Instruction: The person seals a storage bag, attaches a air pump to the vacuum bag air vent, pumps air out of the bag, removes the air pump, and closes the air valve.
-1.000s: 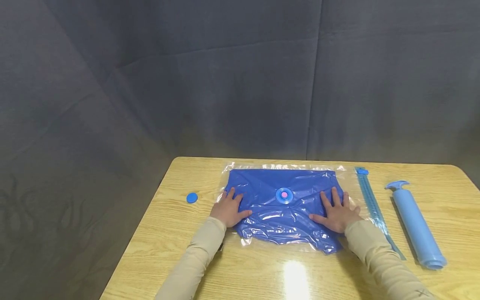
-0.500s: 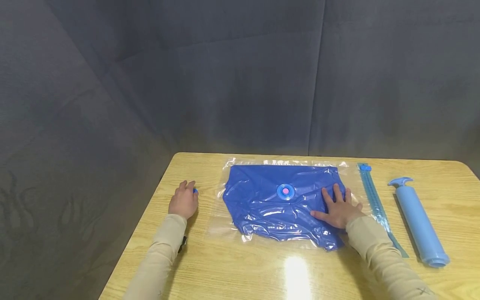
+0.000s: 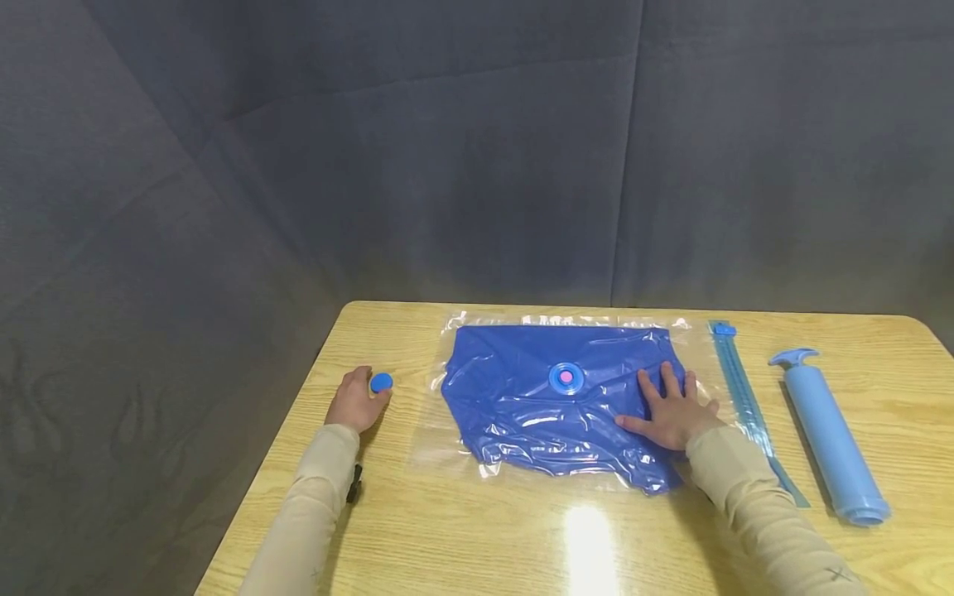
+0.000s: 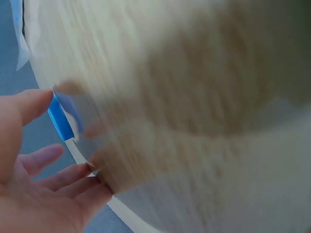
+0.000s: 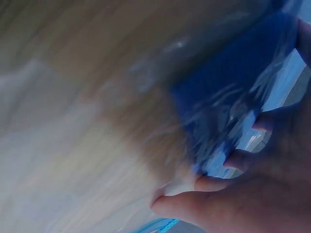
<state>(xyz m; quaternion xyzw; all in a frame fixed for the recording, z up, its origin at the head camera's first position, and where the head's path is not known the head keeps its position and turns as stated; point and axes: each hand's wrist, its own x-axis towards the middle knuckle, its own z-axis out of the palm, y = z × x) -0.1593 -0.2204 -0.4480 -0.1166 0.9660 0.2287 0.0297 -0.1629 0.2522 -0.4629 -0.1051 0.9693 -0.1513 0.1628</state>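
A clear vacuum bag (image 3: 455, 430) lies flat mid-table with a folded blue cloth (image 3: 522, 389) inside. On its top sits a round blue valve with a pink centre (image 3: 566, 377). My right hand (image 3: 671, 410) presses flat on the bag's right part, fingers spread; the right wrist view shows those fingers (image 5: 218, 182) on the blue-filled plastic (image 5: 228, 97). My left hand (image 3: 368, 389) is left of the bag and pinches a small round blue cap (image 3: 381, 382). The left wrist view shows the cap (image 4: 60, 119) on edge against the thumb (image 4: 29, 104).
A light blue hand pump (image 3: 831, 439) lies along the right side of the wooden table (image 3: 484, 530). Between pump and bag runs a long blue sealing strip with a slider clip (image 3: 741, 389). Grey cloth hangs behind and to the left.
My left hand left the bag, went left to the blue cap and took hold of it. The right hand stayed flat on the bag.
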